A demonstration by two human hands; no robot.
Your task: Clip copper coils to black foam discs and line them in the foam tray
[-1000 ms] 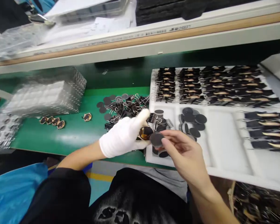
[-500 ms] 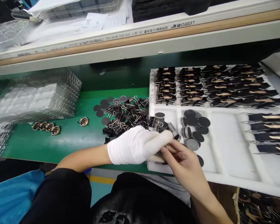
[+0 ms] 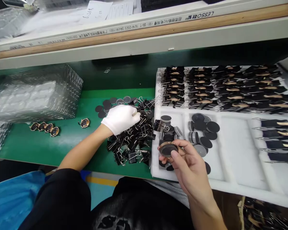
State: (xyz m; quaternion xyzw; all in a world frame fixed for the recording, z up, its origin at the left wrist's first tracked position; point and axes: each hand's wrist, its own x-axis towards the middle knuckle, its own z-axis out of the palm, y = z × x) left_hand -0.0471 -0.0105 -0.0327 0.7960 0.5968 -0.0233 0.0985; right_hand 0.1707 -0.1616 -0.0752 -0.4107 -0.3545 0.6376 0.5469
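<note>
My left hand point(image 3: 122, 118), in a white glove, is over the pile of black binder clips point(image 3: 134, 137) on the green bench. Its fingers are pressed together at the pile's upper part; whatever lies between them is hidden. In my bare right hand point(image 3: 190, 163) a round watch case point(image 3: 168, 149) with a gold-coloured rim and a dark grey disc over its face is pinched between thumb and fingers. It is held above the left end of the white foam tray point(image 3: 241, 150). Grey and black round discs point(image 3: 200, 124) lie in the tray below and beside that hand.
Rows of clipped watch cases point(image 3: 201, 88) fill the tray's back; several more clipped ones point(image 3: 283, 135) lie at right. Loose watch cases point(image 3: 85, 123) sit on the green bench point(image 3: 69, 147) near stacked clear plastic trays point(image 3: 38, 95). A shelf edge point(image 3: 134, 48) runs across above.
My left hand has moved left and up, away from my right hand, to the binder clips. My right hand stays over the tray, and the watch case in it now shows plainly.
</note>
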